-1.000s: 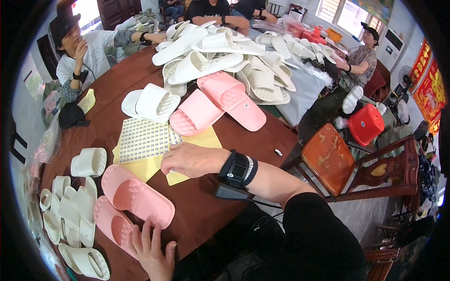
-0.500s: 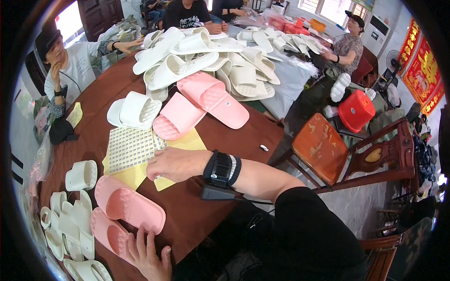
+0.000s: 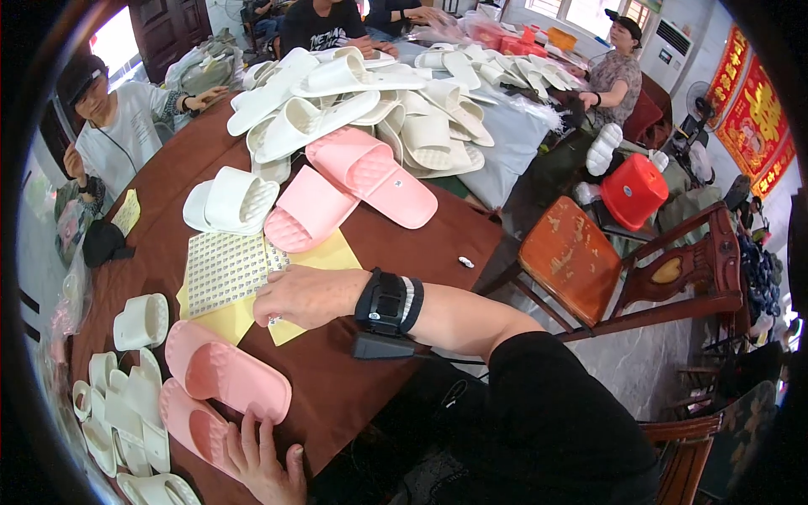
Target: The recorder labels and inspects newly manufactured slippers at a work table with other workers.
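Observation:
My left hand (image 3: 268, 461) lies open with fingers spread, its fingertips on the ends of a pair of pink slippers (image 3: 252, 374) at the near left. My right hand (image 3: 307, 296) is over the sheets of stickers (image 3: 225, 271), which have small dark print on white and yellow backing. Its fingers are bent and closed, and what they hold, if anything, is hidden under the hand. A black band with a device (image 3: 390, 305) wraps my right wrist. Beyond the sheets lies another pink pair (image 3: 310, 209), one slipper bearing a small white sticker (image 3: 399, 183).
A heap of white slippers (image 3: 316, 124) covers the far part of the brown-covered table (image 3: 353, 396). More white slippers (image 3: 126, 404) lie at the left. A wooden chair (image 3: 564, 261) and a red bucket (image 3: 633, 194) stand to the right. Several people sit around the table.
The whole view has shifted slightly. Both my hands stay in nearly the same places against the slippers and sheets. The person at the left has lowered a raised hand.

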{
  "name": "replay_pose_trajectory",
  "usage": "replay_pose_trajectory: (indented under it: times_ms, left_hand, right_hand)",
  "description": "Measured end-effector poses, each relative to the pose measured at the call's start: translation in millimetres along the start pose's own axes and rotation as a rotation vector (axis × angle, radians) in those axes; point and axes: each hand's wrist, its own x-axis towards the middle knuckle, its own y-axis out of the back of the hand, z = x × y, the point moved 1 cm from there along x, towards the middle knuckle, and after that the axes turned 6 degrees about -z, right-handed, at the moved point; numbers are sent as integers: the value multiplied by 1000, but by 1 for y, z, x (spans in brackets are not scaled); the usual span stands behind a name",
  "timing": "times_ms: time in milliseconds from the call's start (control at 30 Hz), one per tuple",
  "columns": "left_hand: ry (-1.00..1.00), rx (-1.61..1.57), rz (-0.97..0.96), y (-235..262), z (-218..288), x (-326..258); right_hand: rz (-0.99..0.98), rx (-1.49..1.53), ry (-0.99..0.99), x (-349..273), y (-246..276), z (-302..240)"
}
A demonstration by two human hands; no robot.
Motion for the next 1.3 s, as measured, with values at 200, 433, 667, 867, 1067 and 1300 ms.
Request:
replay_pose_trajectory:
  times_ms: [200,433,667,867,1067,1300]
  left_hand:
    - [-1,-8,-8,2,1,1]
    - [-10,41,-7,-4,-6,-7]
    - [83,-6,-123,-9,-4,-10]
    - [140,-79,-115,0,-1,-5]
    - [133,-69,-100,4,-2,-3]
    - [163,-93,-112,4,-3,-3]
  right_hand:
    - [9,-5,21,1,-2,2]
    - [-34,4,-13,2,-2,1]
    - [-18,0,16,2,-3,4]
    - [32,-27,120,6,-4,7]
    - [-129,16,-52,6,3,-2]
    - [-137,79,-77,7,6,-6]
